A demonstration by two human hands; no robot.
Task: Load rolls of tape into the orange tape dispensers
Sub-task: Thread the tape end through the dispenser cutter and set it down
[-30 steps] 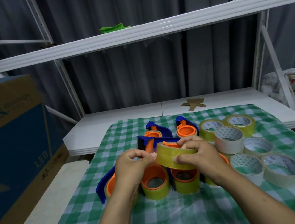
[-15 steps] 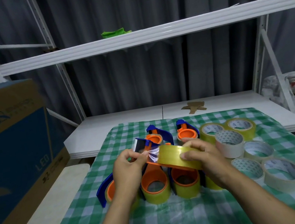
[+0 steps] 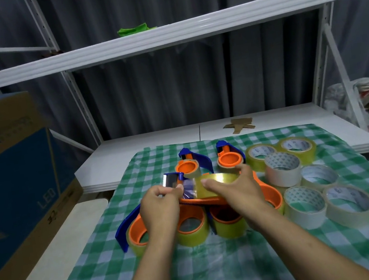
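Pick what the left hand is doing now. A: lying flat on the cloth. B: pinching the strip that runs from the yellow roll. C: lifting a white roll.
B: the left hand pinches the clear strip running from the yellow roll, which the right hand grips.

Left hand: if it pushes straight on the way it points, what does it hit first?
Likely the blade end of the dispenser being loaded, right ahead of the left hand, which pinches the tape strip. Depth is unclear.
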